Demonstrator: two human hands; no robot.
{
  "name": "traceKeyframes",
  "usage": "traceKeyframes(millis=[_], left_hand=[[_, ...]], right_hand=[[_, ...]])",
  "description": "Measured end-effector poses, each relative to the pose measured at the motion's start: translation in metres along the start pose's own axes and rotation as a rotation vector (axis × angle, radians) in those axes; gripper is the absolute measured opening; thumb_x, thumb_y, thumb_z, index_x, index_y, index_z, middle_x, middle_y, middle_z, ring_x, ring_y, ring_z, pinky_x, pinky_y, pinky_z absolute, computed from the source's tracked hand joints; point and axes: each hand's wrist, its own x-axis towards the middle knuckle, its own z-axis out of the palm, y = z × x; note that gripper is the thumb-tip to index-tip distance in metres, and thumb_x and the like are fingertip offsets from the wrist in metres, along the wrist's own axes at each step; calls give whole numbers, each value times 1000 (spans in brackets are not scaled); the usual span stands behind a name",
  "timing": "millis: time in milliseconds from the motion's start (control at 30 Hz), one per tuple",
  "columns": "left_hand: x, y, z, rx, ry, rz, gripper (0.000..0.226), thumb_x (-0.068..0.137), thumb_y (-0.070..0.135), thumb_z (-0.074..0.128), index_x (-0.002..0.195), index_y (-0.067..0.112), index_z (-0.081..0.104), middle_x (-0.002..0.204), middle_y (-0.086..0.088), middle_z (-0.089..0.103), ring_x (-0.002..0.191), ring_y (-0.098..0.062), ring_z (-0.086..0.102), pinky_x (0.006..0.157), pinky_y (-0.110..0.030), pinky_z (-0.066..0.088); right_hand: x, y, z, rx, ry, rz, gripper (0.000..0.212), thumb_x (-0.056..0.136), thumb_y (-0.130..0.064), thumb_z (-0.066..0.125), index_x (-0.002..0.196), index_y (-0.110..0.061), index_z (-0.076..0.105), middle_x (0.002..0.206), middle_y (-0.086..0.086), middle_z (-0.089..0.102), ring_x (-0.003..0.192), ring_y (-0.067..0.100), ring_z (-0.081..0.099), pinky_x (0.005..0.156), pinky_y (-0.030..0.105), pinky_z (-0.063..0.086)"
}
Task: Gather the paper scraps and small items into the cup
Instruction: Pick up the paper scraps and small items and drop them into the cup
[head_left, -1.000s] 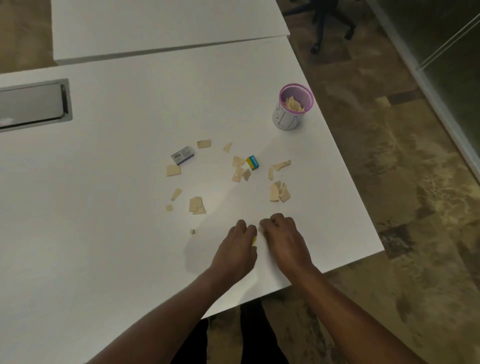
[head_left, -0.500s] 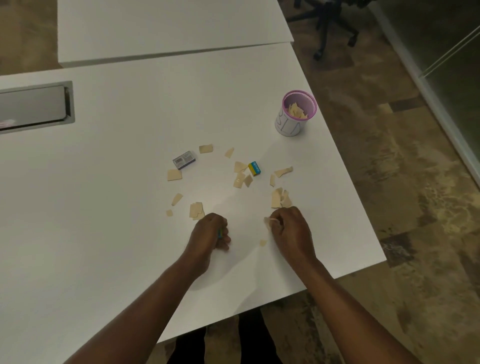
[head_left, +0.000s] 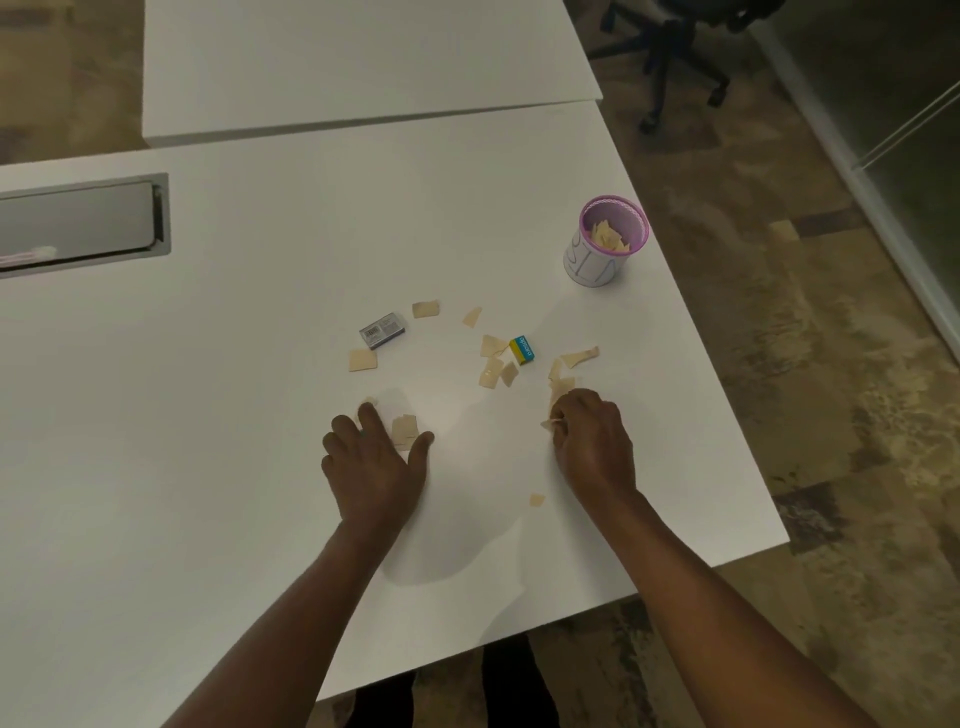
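Gathering scraps like these looks to be fiddly work: the paper scraps (head_left: 492, 366) are thin, nearly weightless and lie flat on the smooth white desk (head_left: 260, 364), so a fingertip will probably slide them sooner than lift them. A likelier way is to drag each to a neighbour or pinch it at a curled edge. The left hand (head_left: 376, 462) lies spread wide and flat on the desk, fingers and thumb bracketing a small pile of scraps (head_left: 404, 430) at the near middle. The right hand (head_left: 592, 447) is curled narrow, pinching a scrap at its fingertips (whether more lies in the palm I cannot tell), and a loose scrap (head_left: 536, 500) sits just near of it.

The stiffer items should lift easily by their sides: a grey box (head_left: 383, 330) at the far left of the scatter, and a blue-and-yellow box (head_left: 522, 349) towards the right.

The cup (head_left: 597, 265) stands upright at the far right, near the desk edge, well apart from both hands. It already holds several scraps, with room above them.
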Motion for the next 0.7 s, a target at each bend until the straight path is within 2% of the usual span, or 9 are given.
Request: traceKeyframes(millis=[200,300,533,633,700], left_hand=[[9,-1,6,-34,-40,85,49,85,34,71,110,-3,51,95,-22,51,80,-38,52,59,-42,46],[13,-5,10,-6,-10,187,35,85,19,70,104,-4,51,89,-22,50,71,-36,51,51,-36,38],[21,-5,9,-72,-4,257,18,86,6,61,97,-4,51,84,-21,51,66,-35,52,46,-34,37],[24,-5,7,-93,-32,260,18,82,-1,63,95,-4,51,82,-21,51,65,-35,53,45,-35,37],[26,-3,7,-94,-60,237,18,80,-3,64,94,-4,52,82,-20,51,65,-35,53,46,-33,34]], right_hand=[[2,-5,3,-36,-12,-29,12,84,-2,70,90,-11,67,92,7,63,82,31,55,54,31,39],[5,-6,3,-31,-44,-25,9,85,-2,66,88,-10,64,90,8,62,82,32,53,55,31,38],[4,-9,-2,29,-100,-19,9,90,-4,56,87,-12,54,85,7,58,84,30,49,59,33,35],[4,-11,-4,78,-119,15,14,89,-7,58,100,-14,55,89,2,58,90,28,49,64,34,40],[4,-12,-5,103,-131,37,33,90,-10,61,122,-19,54,95,1,61,96,26,50,68,33,42]])
